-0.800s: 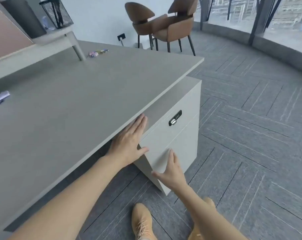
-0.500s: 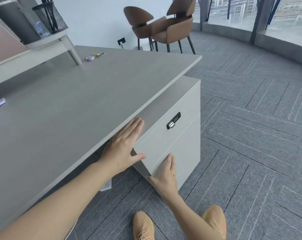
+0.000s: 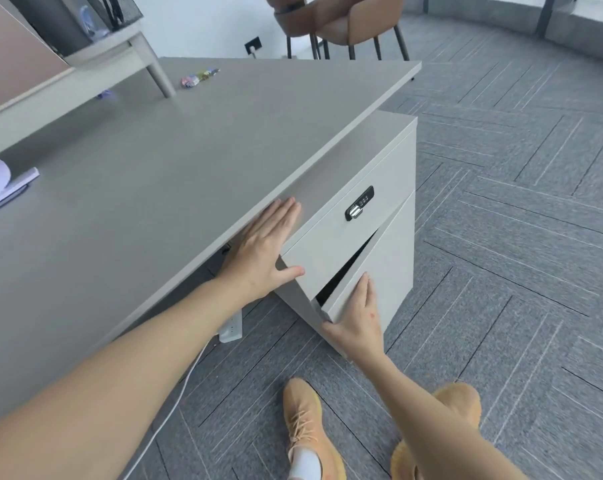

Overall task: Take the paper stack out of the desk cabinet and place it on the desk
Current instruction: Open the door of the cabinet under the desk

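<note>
Both forearms bare to the frame edge, no sleeves, no watch or rings seen. Left hand and right hand bare, nails short. Small reddish mark on the back of the right hand. Orange knit sneakers: left shoe with matching orange laces, white sock at the ankle; right shoe partly hidden by the forearm.

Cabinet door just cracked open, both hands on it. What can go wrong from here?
1. The right hand grips the lower door only at its near corner edge; it could slip.
2. The left hand lies flat on the cabinet corner beside the gap; the thumb might get pinched.
3. The gap is dark: the paper stack is not visible yet.
</note>
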